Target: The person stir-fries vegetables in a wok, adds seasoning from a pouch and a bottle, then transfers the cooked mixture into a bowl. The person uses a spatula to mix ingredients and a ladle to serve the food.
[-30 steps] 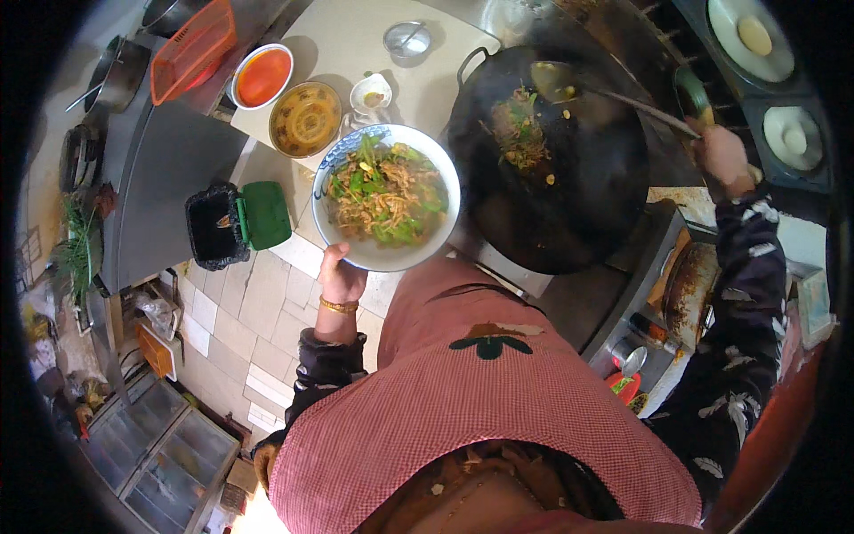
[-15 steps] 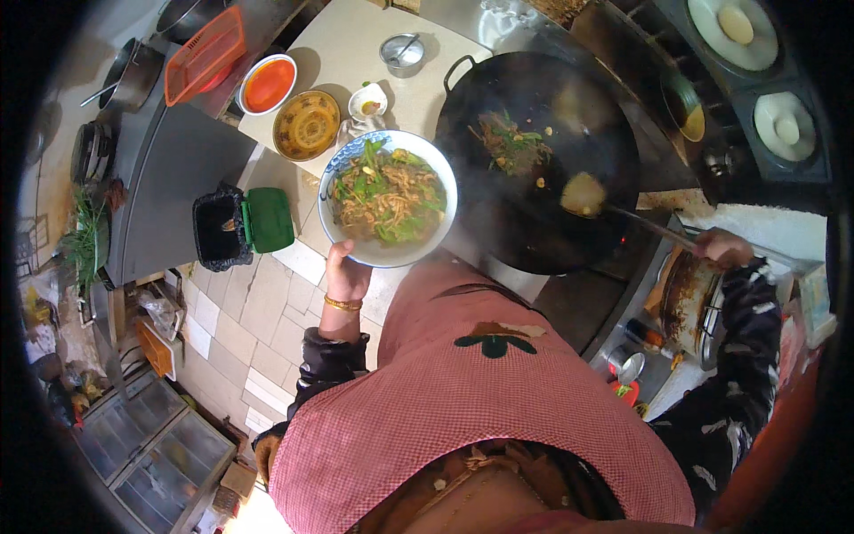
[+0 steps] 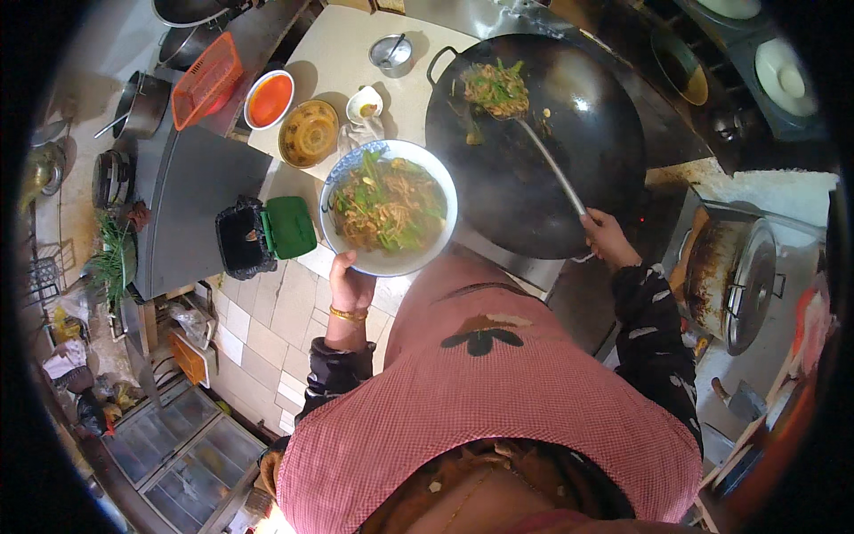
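Observation:
My left hand (image 3: 352, 283) grips the near rim of a white bowl with a blue pattern (image 3: 434, 252). Inside the bowl lies a stir-fry (image 3: 387, 203) of green vegetable pieces and thin brownish shreds. To its right sits a large black wok (image 3: 551, 218), whose near side my right hand (image 3: 609, 240) is above. That hand is closed round the long metal handle of a wok ladle (image 3: 553, 169). The ladle's head, at the wok's far left side, is mostly hidden by a heap of the same stir-fry (image 3: 495, 89). A few bits cling to the wok wall.
On the pale counter (image 3: 356, 40) stand a metal cup (image 3: 391, 56), a bowl of red liquid (image 3: 269, 100), a brown bowl (image 3: 308, 133) and a small white dish (image 3: 365, 104). A green-lidded bin (image 3: 289, 228) is at left. A large lidded pot (image 3: 712, 276) stands right.
My right hand has moved left and inward, swinging the ladle's head to the wok's far left side. The food there is gathered farther up the wall. The bowl stays in my left hand.

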`<act>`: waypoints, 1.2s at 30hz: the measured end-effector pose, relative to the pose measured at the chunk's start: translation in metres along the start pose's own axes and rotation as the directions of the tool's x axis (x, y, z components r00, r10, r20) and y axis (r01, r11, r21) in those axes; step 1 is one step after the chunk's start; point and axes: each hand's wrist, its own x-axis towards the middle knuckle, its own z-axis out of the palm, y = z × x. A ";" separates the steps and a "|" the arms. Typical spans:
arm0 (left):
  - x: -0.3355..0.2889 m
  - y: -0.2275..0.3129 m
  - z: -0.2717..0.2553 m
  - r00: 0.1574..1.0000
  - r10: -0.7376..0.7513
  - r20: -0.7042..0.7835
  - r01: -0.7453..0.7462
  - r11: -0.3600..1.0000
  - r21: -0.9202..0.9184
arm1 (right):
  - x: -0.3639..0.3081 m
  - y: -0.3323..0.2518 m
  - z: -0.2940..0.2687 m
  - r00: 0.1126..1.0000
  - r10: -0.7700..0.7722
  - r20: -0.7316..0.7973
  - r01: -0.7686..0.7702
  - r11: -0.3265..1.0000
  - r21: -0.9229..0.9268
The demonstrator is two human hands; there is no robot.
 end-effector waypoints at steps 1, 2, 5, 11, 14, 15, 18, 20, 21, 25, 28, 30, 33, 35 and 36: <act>-0.001 0.000 0.000 0.999 0.009 0.038 -0.009 1.000 -0.004 | 0.002 0.002 0.006 0.997 0.059 -0.057 -0.060 0.998 -0.021; -0.002 -0.001 0.001 0.999 0.000 0.038 0.000 1.000 0.002 | 0.001 0.004 0.011 0.999 -0.007 -0.034 0.007 1.000 0.008; -0.004 -0.002 0.003 0.997 -0.065 0.037 0.065 0.998 -0.002 | -0.005 0.007 0.025 0.993 -0.027 -0.115 0.022 0.999 -0.047; 0.032 -0.028 0.019 0.976 -0.160 0.150 0.155 0.987 0.043 | -0.054 0.008 0.016 0.932 -0.225 -0.284 0.161 0.959 -0.231; 0.063 -0.048 0.023 0.971 -0.181 0.158 0.162 0.979 0.124 | -0.093 0.007 -0.003 0.934 -0.249 -0.258 0.198 0.958 -0.209; 0.074 -0.055 0.026 0.968 -0.175 0.180 0.151 0.979 0.136 | -0.104 0.005 -0.006 0.919 -0.299 -0.258 0.241 0.942 -0.233; 0.110 -0.073 0.040 0.961 -0.234 0.148 0.192 0.949 0.248 | -0.154 0.004 -0.017 0.910 -0.276 -0.309 0.243 0.960 -0.142; 0.130 -0.086 0.055 0.946 -0.273 0.176 0.223 0.940 0.259 | -0.180 0.003 -0.017 0.871 -0.338 -0.356 0.240 0.926 -0.292; 0.141 -0.091 0.065 0.935 -0.287 0.207 0.231 0.938 0.258 | -0.191 0.004 -0.015 0.850 -0.365 -0.379 0.238 0.909 -0.341; 0.161 -0.108 0.098 0.892 -0.283 0.353 0.241 0.957 0.159 | -0.226 0.000 -0.001 0.756 -0.455 -0.471 0.179 0.835 -0.520; 0.155 -0.106 0.116 0.857 -0.276 0.436 0.242 0.961 0.132 | -0.246 -0.008 0.010 0.725 -0.446 -0.524 0.019 0.775 -0.632; 0.145 -0.097 0.121 0.850 -0.292 0.439 0.270 0.956 0.112 | -0.257 -0.015 0.015 0.700 -0.445 -0.558 -0.031 0.763 -0.646; 0.134 -0.086 0.131 0.802 -0.269 0.533 0.264 0.961 0.087 | -0.267 -0.020 0.017 0.657 -0.461 -0.597 -0.054 0.760 -0.647; 0.130 -0.080 0.135 0.769 -0.281 0.574 0.290 0.954 0.078 | -0.268 -0.020 0.016 0.618 -0.499 -0.607 -0.014 0.766 -0.643; 0.129 -0.078 0.138 0.763 -0.286 0.579 0.304 0.950 0.069 | -0.267 -0.019 0.015 0.597 -0.525 -0.607 0.022 0.767 -0.642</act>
